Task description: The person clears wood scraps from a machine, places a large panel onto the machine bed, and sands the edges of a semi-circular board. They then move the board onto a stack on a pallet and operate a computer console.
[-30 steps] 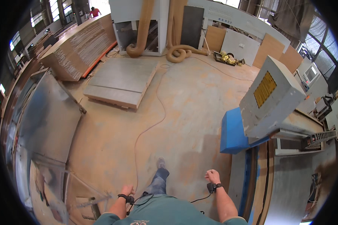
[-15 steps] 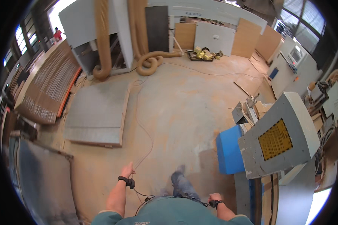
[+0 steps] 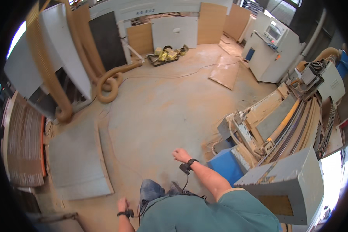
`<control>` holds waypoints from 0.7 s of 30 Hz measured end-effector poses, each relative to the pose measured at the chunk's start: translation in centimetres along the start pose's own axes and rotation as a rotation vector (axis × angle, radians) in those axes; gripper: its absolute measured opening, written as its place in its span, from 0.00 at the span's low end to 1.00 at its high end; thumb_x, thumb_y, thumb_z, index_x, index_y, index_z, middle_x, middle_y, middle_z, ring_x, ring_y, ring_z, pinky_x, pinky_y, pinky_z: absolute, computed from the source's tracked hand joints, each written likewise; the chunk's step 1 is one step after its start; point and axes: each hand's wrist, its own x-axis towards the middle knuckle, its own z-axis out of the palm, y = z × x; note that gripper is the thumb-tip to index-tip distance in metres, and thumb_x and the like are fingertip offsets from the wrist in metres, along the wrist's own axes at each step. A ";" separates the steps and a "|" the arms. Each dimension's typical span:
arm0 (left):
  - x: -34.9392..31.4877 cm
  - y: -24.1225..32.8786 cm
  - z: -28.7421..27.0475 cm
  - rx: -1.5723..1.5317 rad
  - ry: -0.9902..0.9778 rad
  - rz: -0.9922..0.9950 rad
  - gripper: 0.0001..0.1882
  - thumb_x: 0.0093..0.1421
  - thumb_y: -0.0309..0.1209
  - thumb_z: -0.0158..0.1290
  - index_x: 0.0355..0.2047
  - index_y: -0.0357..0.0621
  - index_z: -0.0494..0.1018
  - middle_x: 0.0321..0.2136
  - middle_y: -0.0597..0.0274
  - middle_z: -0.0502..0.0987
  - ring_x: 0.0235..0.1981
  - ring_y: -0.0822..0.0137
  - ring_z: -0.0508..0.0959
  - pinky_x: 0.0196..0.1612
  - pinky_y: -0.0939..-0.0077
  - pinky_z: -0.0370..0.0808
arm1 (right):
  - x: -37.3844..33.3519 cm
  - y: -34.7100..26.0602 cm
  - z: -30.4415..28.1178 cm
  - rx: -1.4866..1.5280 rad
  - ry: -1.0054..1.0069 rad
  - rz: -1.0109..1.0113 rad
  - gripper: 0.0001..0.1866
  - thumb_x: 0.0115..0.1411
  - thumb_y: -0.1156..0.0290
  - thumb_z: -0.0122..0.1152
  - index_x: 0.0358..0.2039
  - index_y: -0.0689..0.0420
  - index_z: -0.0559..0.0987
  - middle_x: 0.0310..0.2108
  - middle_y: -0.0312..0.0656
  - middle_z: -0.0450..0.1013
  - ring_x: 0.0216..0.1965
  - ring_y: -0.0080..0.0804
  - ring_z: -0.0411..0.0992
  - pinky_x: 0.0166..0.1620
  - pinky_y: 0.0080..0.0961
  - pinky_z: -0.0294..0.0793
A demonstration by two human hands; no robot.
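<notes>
My right hand (image 3: 181, 155) swings out in front of me over the floor, its fingers curled in and nothing seen in them. Low by my left side hangs my left hand (image 3: 122, 204); its fingers are too small and soft to make out, and no object shows in it. Each wrist wears a black strap with a small dark box, such as the right wrist device (image 3: 186, 166), from which a cable runs to my waist. Neither hand touches anything. Nearest the right arm stands a blue box-shaped cover (image 3: 225, 165) on a machine.
A long machine (image 3: 282, 127) with rails and a grey housing (image 3: 286, 185) fills the right. A flat grey panel stack (image 3: 75, 162) lies left. Ahead are a coiled hose (image 3: 109, 91), a tray of yellow pieces (image 3: 166, 56) and a control cabinet (image 3: 268, 58). A thin cable crosses the floor.
I have moved forward and the view has turned right. My right arm has swung forward, and my left has dropped back to my side. More of the railed machine shows.
</notes>
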 end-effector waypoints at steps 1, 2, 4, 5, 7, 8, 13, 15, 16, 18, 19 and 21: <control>1.0 -0.8 0.7 -0.057 -0.148 -0.130 0.13 0.43 0.37 0.63 0.21 0.44 0.71 0.22 0.50 0.76 0.28 0.49 0.77 0.29 0.57 0.73 | 1.6 -1.8 -0.5 -0.030 0.013 -0.037 0.15 0.57 0.63 0.51 0.33 0.63 0.77 0.26 0.43 0.77 0.26 0.29 0.76 0.31 0.28 0.76; 1.4 -1.4 1.4 0.027 -0.176 -0.106 0.13 0.41 0.37 0.63 0.21 0.45 0.72 0.21 0.53 0.77 0.27 0.50 0.78 0.31 0.58 0.74 | 3.1 -2.9 -1.1 -0.040 0.032 -0.095 0.15 0.58 0.63 0.51 0.33 0.63 0.76 0.26 0.43 0.77 0.26 0.29 0.76 0.30 0.27 0.75; 4.1 -2.6 1.7 -0.110 -0.249 -0.100 0.11 0.41 0.36 0.62 0.21 0.46 0.74 0.20 0.56 0.78 0.27 0.54 0.79 0.33 0.59 0.75 | 5.6 -2.6 -2.6 0.024 0.065 -0.080 0.16 0.57 0.61 0.51 0.31 0.64 0.77 0.25 0.46 0.77 0.25 0.34 0.76 0.31 0.31 0.75; 6.3 -2.9 1.7 -0.120 -0.285 -0.096 0.09 0.41 0.36 0.62 0.20 0.47 0.75 0.20 0.56 0.78 0.27 0.54 0.79 0.32 0.59 0.75 | 6.4 -1.4 -2.6 0.101 0.069 -0.146 0.18 0.56 0.59 0.51 0.30 0.64 0.77 0.23 0.49 0.77 0.23 0.39 0.76 0.32 0.36 0.74; 12.4 -3.6 0.5 -0.106 -0.326 -0.043 0.06 0.41 0.34 0.60 0.19 0.48 0.76 0.21 0.55 0.78 0.27 0.54 0.79 0.32 0.60 0.75 | 8.2 3.0 -4.3 -0.174 0.077 -0.034 0.18 0.57 0.58 0.50 0.23 0.60 0.77 0.20 0.43 0.76 0.23 0.30 0.75 0.29 0.29 0.73; 16.2 -4.1 -0.9 -0.081 -0.334 0.004 0.05 0.42 0.34 0.59 0.18 0.49 0.76 0.21 0.55 0.78 0.26 0.54 0.79 0.31 0.60 0.75 | 7.9 5.9 -4.7 -0.056 0.135 0.046 0.20 0.56 0.55 0.50 0.19 0.58 0.77 0.16 0.43 0.74 0.21 0.31 0.74 0.28 0.32 0.72; 42.0 -3.1 -12.5 0.297 -0.149 0.405 0.09 0.42 0.37 0.61 0.19 0.46 0.76 0.19 0.57 0.78 0.26 0.57 0.79 0.34 0.62 0.76 | 3.6 15.6 -8.2 -0.956 -0.221 0.274 0.14 0.51 0.56 0.58 0.30 0.51 0.82 0.33 0.46 0.78 0.34 0.47 0.77 0.36 0.41 0.76; 51.7 0.8 -17.8 -0.459 -0.200 -0.123 0.28 0.62 0.47 0.42 0.15 0.40 0.76 0.15 0.54 0.77 0.21 0.62 0.79 0.33 0.64 0.77 | 2.3 15.4 -7.9 -0.672 -0.015 0.491 0.14 0.51 0.58 0.57 0.29 0.53 0.82 0.32 0.44 0.79 0.33 0.44 0.78 0.35 0.38 0.76; 56.1 3.1 -20.7 -0.510 -0.233 -0.239 0.40 0.65 0.55 0.30 0.12 0.37 0.75 0.13 0.53 0.75 0.22 0.58 0.79 0.36 0.61 0.74 | 2.0 14.7 -7.6 -0.658 -0.015 0.438 0.14 0.51 0.58 0.57 0.29 0.53 0.82 0.32 0.44 0.79 0.33 0.44 0.78 0.35 0.38 0.76; 65.0 9.2 -26.0 -0.532 -0.111 -0.051 0.37 0.63 0.53 0.37 0.10 0.35 0.74 0.10 0.54 0.74 0.18 0.59 0.78 0.33 0.64 0.73 | 2.5 12.6 -6.7 0.472 0.380 0.740 0.13 0.51 0.59 0.55 0.25 0.54 0.82 0.28 0.44 0.78 0.31 0.42 0.77 0.33 0.37 0.76; 68.9 12.4 -28.2 -0.505 -0.077 0.045 0.32 0.62 0.49 0.40 0.14 0.34 0.75 0.12 0.53 0.75 0.19 0.60 0.78 0.32 0.65 0.73 | 3.4 11.5 -5.9 0.453 0.398 0.786 0.13 0.51 0.59 0.55 0.25 0.54 0.82 0.28 0.44 0.78 0.31 0.42 0.77 0.33 0.37 0.76; 75.0 19.7 -30.5 -0.622 -0.004 0.089 0.27 0.61 0.45 0.42 0.19 0.33 0.76 0.15 0.50 0.76 0.21 0.60 0.78 0.31 0.65 0.73 | 5.4 10.4 -5.9 -0.699 0.054 0.362 0.12 0.51 0.60 0.55 0.24 0.53 0.81 0.26 0.45 0.77 0.29 0.44 0.76 0.33 0.38 0.75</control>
